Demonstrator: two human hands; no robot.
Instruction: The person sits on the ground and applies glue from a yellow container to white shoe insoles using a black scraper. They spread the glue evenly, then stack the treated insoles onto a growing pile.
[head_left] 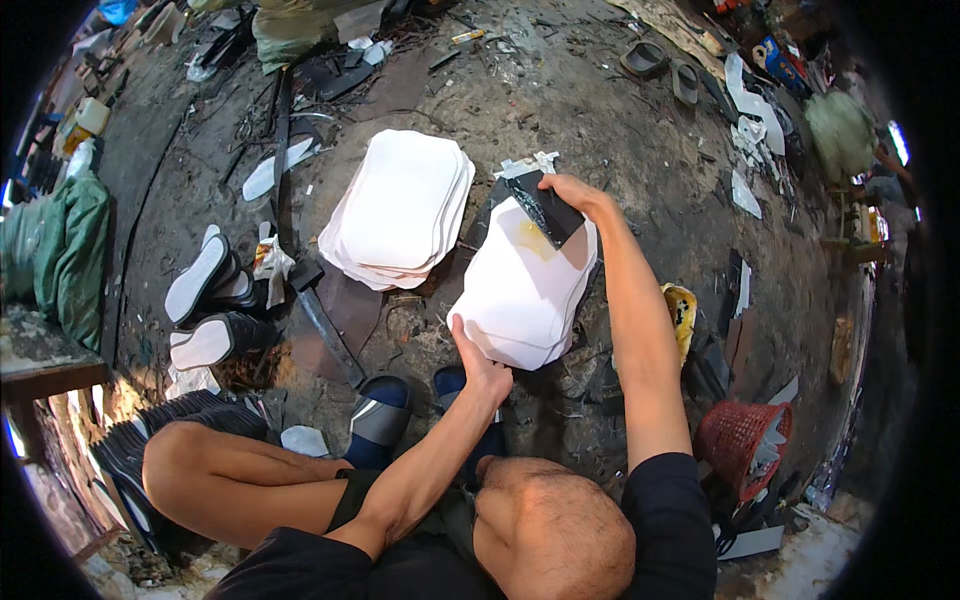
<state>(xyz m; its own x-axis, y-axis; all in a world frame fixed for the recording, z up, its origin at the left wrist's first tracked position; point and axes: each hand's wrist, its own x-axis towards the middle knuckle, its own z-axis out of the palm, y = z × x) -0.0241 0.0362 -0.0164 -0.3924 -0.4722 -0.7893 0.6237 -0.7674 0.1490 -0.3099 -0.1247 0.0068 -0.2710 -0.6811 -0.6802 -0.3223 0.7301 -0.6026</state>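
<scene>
My right hand [578, 195] grips a flat black piece [556, 212] with a ragged, glossy edge. The piece rests against the far end of a pile of white rounded sheets [520, 305]. Beside it, a yellowish wet smear [533, 238] marks the top sheet. At the near left corner of that pile, my left hand [484, 374] is closed on the edge, thumb on top and the other fingers mostly hidden underneath. A second stack of white sheets [408, 205] lies on the ground to the left, touched by neither hand.
Left of the stacks lie a hammer [325, 325] and black shoe parts with white soles [205, 340]. A red basket [738, 445] holds scraps at the right, near a yellow container [680, 315]. Sandals [645, 60] and scraps litter the far ground.
</scene>
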